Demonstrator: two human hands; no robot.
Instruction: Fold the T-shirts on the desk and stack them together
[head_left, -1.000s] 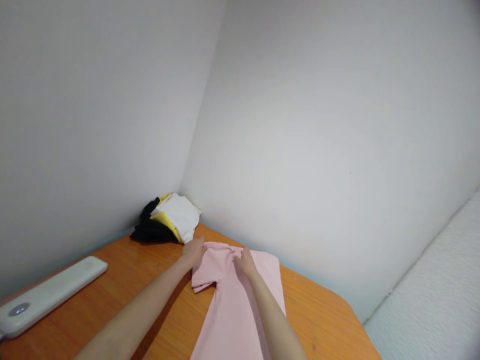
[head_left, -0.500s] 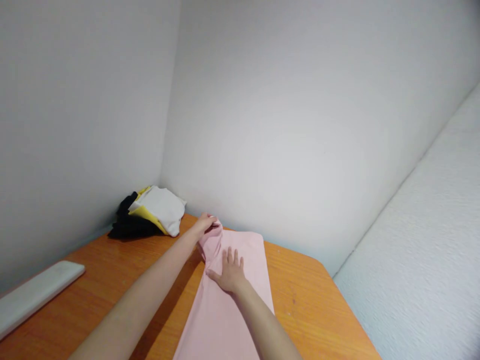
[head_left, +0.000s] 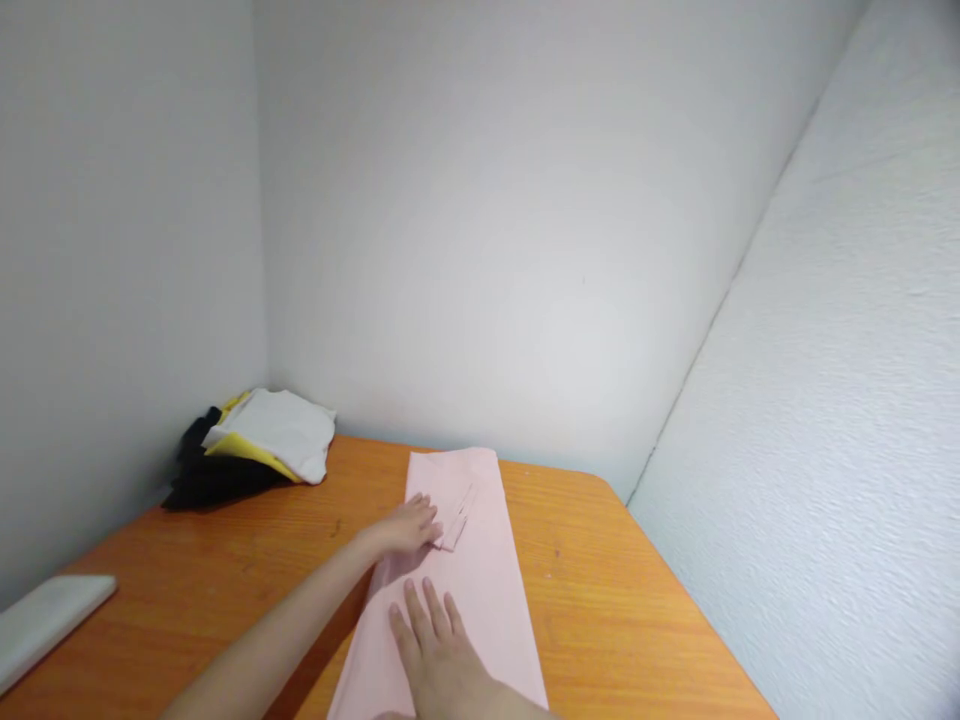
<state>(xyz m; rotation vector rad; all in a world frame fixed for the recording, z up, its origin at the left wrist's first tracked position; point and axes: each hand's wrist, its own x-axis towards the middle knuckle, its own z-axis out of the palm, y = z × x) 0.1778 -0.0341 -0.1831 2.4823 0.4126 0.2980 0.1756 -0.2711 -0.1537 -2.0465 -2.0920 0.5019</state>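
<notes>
A pink cloth garment [head_left: 484, 570], folded into a long strip, lies on the wooden table and runs from its far edge toward me. My left hand [head_left: 411, 526] rests palm down on the strip's left side, fingers out, touching the fabric beside a small folded flap [head_left: 452, 538]. Nearer to me, my right hand [head_left: 439, 645] is spread flat on the garment with its fingers apart. What kind of garment it is cannot be made out. Its near end runs out of view at the bottom.
A pile of white, yellow and black clothes [head_left: 274, 430] sits in the back left corner. At the left edge lies a long white flat object [head_left: 52, 620]. Walls [head_left: 480, 220] border the orange-brown table [head_left: 622, 600] at the back and sides.
My left hand has let go of the bunched pink cloth, which now lies folded over, and come down nearer onto it. My right hand has slid toward me. The view has turned slightly right.
</notes>
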